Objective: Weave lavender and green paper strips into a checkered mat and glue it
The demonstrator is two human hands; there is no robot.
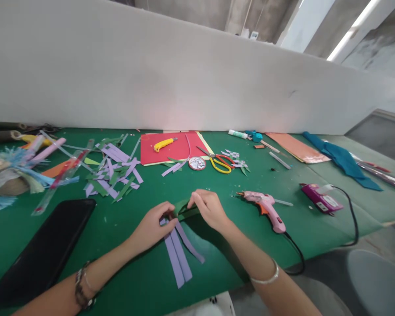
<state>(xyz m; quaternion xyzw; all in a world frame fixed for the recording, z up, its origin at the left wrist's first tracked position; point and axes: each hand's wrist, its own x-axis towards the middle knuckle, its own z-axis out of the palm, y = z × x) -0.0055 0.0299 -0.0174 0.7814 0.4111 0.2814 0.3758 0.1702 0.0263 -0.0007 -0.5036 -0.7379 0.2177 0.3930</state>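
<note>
Our left hand pinching purple strips and green strips near the tabletop's front edge, our right hand closed on the green strips, pink glue gun nearer the right edge

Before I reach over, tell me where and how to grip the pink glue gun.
Probably best grip the pink glue gun by its handle, using the right hand and coming from the near right. It lies on its side, the handle slanting toward you and rightward, while the nozzle points left, away from that approach.
</note>
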